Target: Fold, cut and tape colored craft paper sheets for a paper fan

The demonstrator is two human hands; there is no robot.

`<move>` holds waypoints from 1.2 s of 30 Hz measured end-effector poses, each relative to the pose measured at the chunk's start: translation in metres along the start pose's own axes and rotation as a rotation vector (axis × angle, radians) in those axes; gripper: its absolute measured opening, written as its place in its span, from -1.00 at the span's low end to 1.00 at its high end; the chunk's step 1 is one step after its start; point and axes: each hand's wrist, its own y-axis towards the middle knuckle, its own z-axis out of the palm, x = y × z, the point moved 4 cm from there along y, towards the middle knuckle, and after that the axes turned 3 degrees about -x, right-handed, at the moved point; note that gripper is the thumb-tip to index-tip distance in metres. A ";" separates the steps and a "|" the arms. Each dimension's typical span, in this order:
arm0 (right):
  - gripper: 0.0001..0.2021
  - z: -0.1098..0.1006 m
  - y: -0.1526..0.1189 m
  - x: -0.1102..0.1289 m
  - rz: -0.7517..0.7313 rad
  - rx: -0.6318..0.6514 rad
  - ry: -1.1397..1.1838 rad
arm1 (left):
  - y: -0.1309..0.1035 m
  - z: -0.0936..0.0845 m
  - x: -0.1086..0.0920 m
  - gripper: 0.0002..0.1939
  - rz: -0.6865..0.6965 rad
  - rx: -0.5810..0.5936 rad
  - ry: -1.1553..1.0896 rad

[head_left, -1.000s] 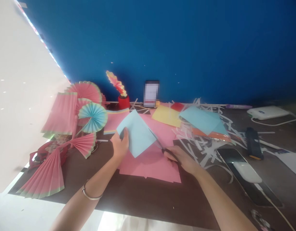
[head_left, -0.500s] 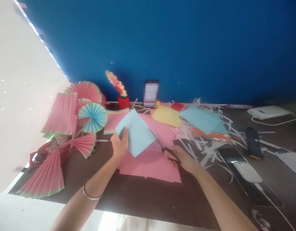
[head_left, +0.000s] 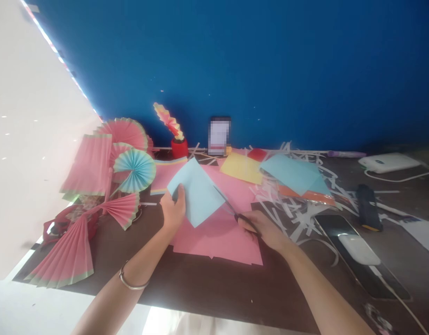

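A light blue sheet of paper (head_left: 199, 195) is pinched at its left edge by my left hand (head_left: 173, 207), thumb on top. My right hand (head_left: 261, 228) is closed around the dark handles of a pair of scissors (head_left: 247, 223). The thin blades point up and left and lie along the right edge of the blue sheet, near its right corner. Under the blue sheet, pink paper sheets (head_left: 217, 242) lie on the dark table (head_left: 200, 284).
Folded paper fans (head_left: 75, 256) crowd the left side. A red pot (head_left: 179, 148) and a propped phone (head_left: 219, 136) stand at the back. Paper strips (head_left: 305, 223), yellow paper (head_left: 241, 168), another blue sheet (head_left: 294, 171) and a phone (head_left: 361, 256) lie right.
The right corner of the blue sheet looks slightly shorter beside the scissor blades. Both hands stay in nearly the same place.
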 end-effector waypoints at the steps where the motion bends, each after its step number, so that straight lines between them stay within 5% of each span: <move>1: -0.54 0.000 0.000 0.000 0.006 -0.003 0.000 | 0.000 0.000 0.000 -0.58 0.001 0.000 0.001; 36: -0.60 -0.002 0.000 -0.007 0.036 -0.057 -0.031 | 0.000 -0.001 0.000 -0.60 0.021 -0.010 0.011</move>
